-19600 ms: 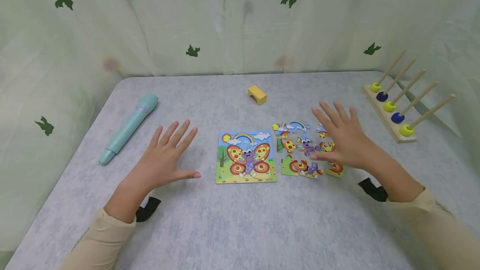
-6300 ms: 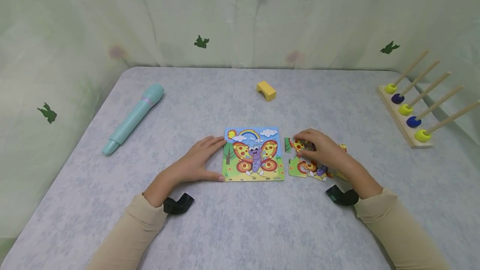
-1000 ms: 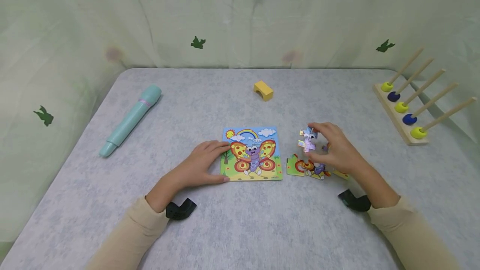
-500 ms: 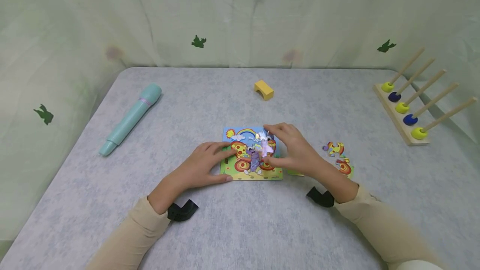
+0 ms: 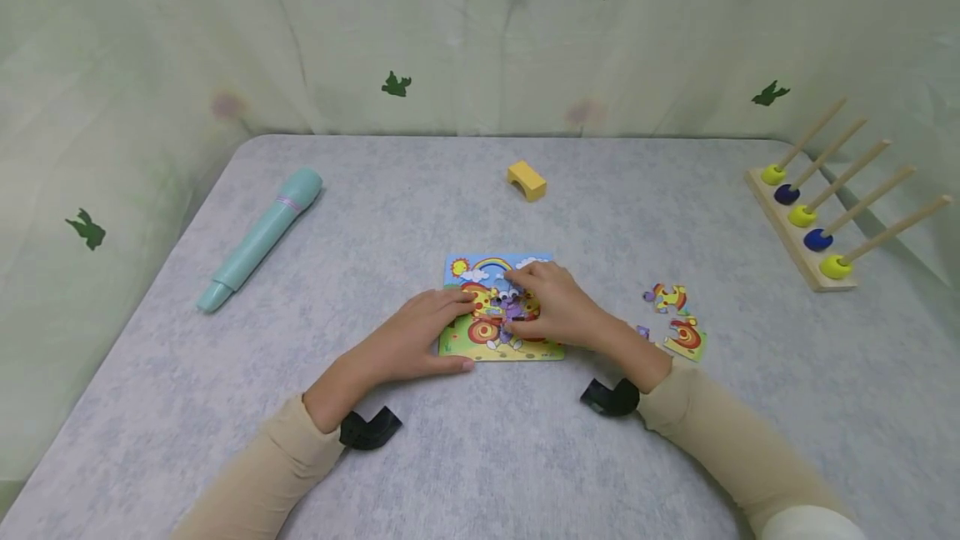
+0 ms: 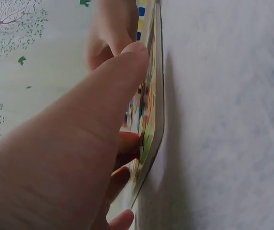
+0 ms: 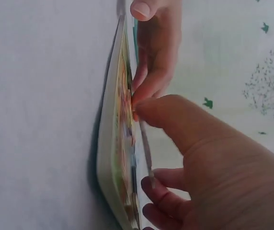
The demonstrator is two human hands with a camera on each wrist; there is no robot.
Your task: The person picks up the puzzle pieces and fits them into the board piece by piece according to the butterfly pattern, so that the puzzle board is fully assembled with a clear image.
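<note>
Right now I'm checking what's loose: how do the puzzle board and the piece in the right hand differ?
The puzzle board lies flat on the table; the puzzle piece, pinched by the right hand, is tilted over it. The board is larger, the piece smaller. The board is thick; the piece is thin. Both carry colourful printing.

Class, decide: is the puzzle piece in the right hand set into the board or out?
Out. The right wrist view shows the right hand pinching the piece at a tilt above the board.
</note>
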